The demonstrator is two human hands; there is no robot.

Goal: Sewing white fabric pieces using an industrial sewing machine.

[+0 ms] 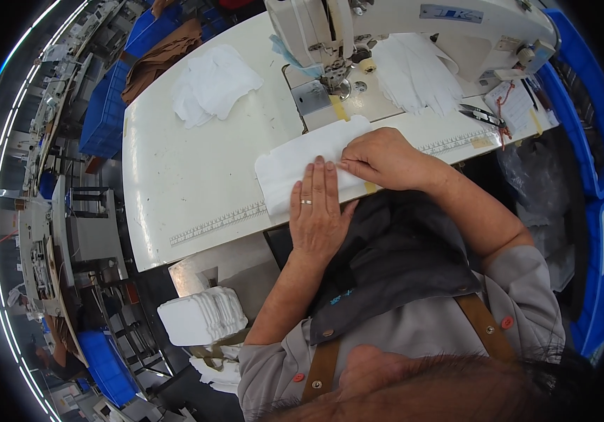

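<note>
A white cloth piece with rounded, wavy ends lies flat at the front edge of the sewing table, just before the sewing machine's needle area. My left hand, a ring on one finger, rests on it with the fingers stretched out. Close beside those fingertips, my right hand is closed, its fingers curled and thumb tucked in against the cloth. Whatever its fingers may hold is hidden.
White cloth pieces lie at the table's back left, more white cloth right of the needle. Black thread snips sit near a paper sheet. Stacked white pieces stand below left. Blue crates flank the table.
</note>
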